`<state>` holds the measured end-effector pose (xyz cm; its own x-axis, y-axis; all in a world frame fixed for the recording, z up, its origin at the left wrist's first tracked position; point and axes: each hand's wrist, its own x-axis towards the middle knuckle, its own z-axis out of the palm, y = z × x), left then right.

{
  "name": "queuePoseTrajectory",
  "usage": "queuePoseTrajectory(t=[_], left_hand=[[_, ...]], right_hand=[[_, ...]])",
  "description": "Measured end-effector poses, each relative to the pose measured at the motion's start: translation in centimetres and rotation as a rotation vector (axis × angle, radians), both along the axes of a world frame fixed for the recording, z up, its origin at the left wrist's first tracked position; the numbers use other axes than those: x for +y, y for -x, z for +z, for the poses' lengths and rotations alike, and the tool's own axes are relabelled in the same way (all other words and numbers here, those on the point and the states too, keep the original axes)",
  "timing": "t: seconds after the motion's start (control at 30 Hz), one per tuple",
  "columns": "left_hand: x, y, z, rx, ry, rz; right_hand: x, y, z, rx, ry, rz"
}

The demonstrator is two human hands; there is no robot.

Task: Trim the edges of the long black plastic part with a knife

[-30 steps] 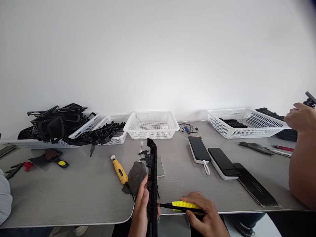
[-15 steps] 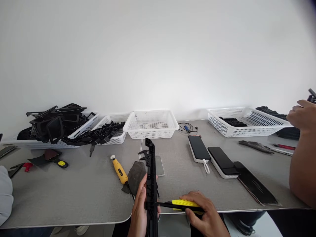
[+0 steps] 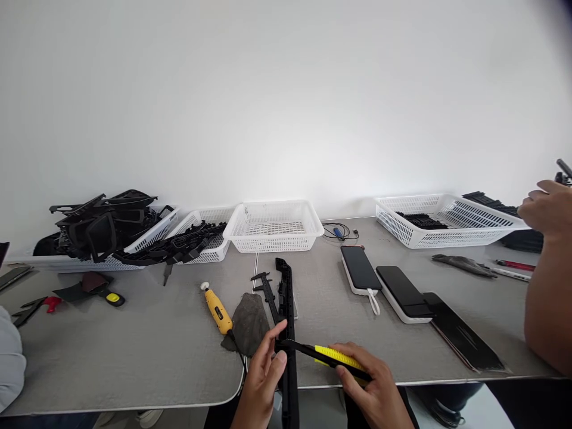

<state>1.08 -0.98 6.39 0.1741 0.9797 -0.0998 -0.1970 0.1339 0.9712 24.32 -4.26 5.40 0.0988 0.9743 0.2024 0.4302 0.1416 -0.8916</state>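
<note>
In the head view, a long black bar [image 3: 289, 375] runs lengthwise across the near edge of the table [image 3: 322, 333], its lower end cut off by the bottom of the picture. The left hand [image 3: 258, 378] grips it from the left: thumb and forefinger lie along its left side, the forefinger's tip above the thumb's; the other fingers are largely hidden. The fingers of the right hand [image 3: 373, 381] are closed around one yellow-and-black knife [image 3: 337, 356], whose blade reaches the bar between that thumb and forefinger; whether it bites in cannot be told.

Beyond the bar's left side lie one caliper [image 3: 267, 292], one grey cloth [image 3: 249, 322] and one yellow rotary tool [image 3: 218, 311]. Four white baskets line the back edge: a heaped basket [image 3: 156, 232], a small basket [image 3: 218, 253], a middle basket [image 3: 273, 243] and a right basket [image 3: 429, 240]. Near the back edge sits one coiled cable [image 3: 337, 232]. Toward the right end are three dark slabs: a first slab [image 3: 360, 268] and a second slab [image 3: 402, 291], each on a white block, and a third slab [image 3: 465, 336] lying flat. Farther right are two pens, a red pen [image 3: 513, 264] and a white pen [image 3: 510, 274], and one co-worker's hand [image 3: 547, 207].
</note>
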Motion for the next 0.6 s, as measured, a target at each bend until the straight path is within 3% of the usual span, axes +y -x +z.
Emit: queuePoseTrajectory(t=[0.2, 0.6], left_hand=[[0.37, -0.26, 0.48, 0.043, -0.028, -0.084], [0.46, -0.25, 0.78, 0.065, 0.023, -0.131]], right_hand=[[-0.17, -0.42, -0.25, 0.051, -0.021, 0.018], [-0.05, -0.35, -0.05, 0.048, -0.052, 0.058]])
